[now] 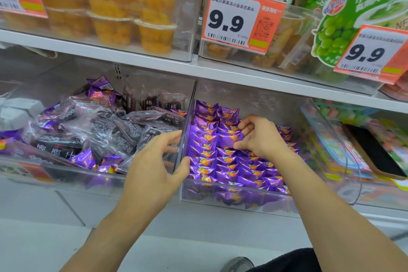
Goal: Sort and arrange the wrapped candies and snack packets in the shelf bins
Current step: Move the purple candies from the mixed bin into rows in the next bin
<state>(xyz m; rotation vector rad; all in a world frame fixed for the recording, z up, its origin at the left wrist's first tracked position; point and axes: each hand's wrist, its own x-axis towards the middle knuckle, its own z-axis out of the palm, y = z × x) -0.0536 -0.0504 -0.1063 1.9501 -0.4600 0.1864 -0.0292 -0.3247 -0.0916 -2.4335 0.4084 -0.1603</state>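
Phone (375, 152) beside candy bin (231, 202), right of divider (184, 137)

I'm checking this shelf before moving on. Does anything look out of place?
Yes: a few purple candies lie among the dark packets in the left bin, and a phone rests in the right bin.

Phone (375, 152), fruit cups (154, 33), price tags (238, 20)

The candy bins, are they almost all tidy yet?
Partly. The right bin already holds neat rows of purple candies. The right hand is pinching one there; the left hand holds the divider. The left bin is a jumble of dark packets and stray purple ones.
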